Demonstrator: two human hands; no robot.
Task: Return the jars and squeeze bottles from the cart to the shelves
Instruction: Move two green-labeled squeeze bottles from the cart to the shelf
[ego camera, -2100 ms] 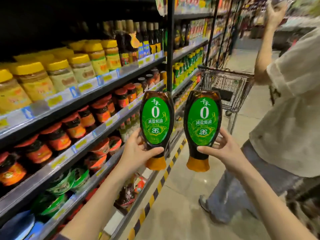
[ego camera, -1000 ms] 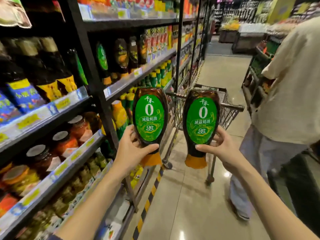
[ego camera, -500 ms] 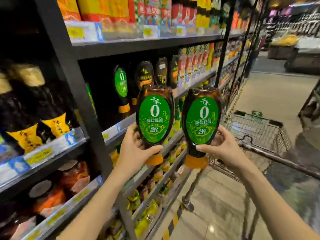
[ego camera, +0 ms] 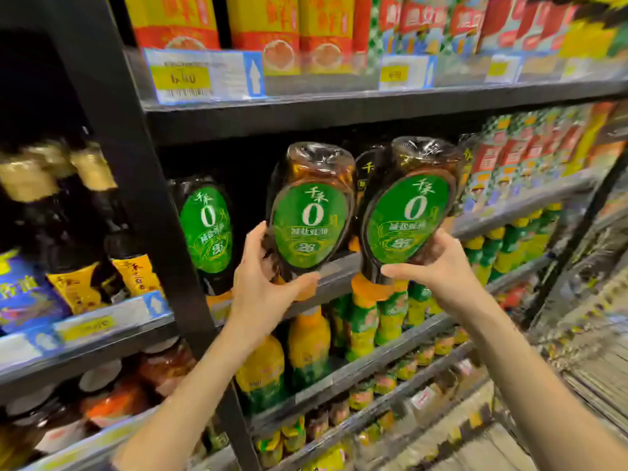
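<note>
A dark metal shelving unit (ego camera: 112,137) fills the view, with one black post (ego camera: 142,198) as the landmark. Right of the post, the middle shelf (ego camera: 343,266) carries a squeeze bottle (ego camera: 207,229) with a green oval label, standing cap down just beside the post. Above this shelf, the top shelf (ego camera: 339,107) holds red and yellow boxes (ego camera: 265,25) behind price tags (ego camera: 204,74). Below it stand yellow and green bottles (ego camera: 309,341), and lower again some small jars (ego camera: 384,382), blurred. Left of the post are dark glass bottles (ego camera: 85,212) with gold necks, and under them jars with orange content (ego camera: 115,399).

In front of the middle shelf, right of the post, two more bottles are held up. The left bottle (ego camera: 311,212) has its long axis almost upright, orange cap down and wide base up, label to the camera. The left hand (ego camera: 261,283) has its grip closed around the lower part, thumb across the front under the label. The right bottle (ego camera: 411,205) leans, its base tipped up and to the right, its orange cap (ego camera: 370,288) down and to the left. The right hand (ego camera: 438,266) has its grip closed on the lower body, thumb pointing left below the label.

At the far right edge the picture is blurred, and I cannot tell what is there.
</note>
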